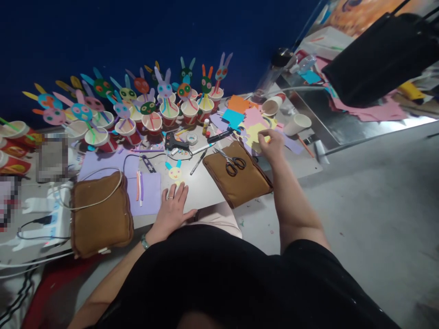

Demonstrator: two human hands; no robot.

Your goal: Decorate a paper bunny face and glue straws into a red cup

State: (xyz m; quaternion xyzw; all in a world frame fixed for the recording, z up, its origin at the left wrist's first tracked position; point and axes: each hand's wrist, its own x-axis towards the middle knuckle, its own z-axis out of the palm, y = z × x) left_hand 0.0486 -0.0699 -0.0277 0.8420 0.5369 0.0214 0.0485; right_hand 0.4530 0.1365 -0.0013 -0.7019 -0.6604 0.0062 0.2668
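My left hand point(170, 211) lies flat near the table's front edge, fingers spread. Its fingertips touch the lower part of a small paper rabbit point(175, 172) with a yellow face and blue ears. Over on the right, my right hand point(273, 145) has its fingers curled together on a piece of yellow paper point(254, 135) in a pile of coloured scraps. Black-handled scissors point(232, 163) rest open on a brown cushion point(236, 183) between my hands. A pen point(198, 163) lies beside that cushion. Orange and purple strips point(139, 187) lie on purple paper point(151, 201) to the left.
Behind stand several paper cups point(152, 123) with paper rabbits in them. A black glue gun point(176, 142), glue stick point(206, 126) and tape roll point(191, 138) lie mid-table. Another brown cushion point(101, 214) and a power strip point(58, 219) are left. Cups point(297, 124) lie right.
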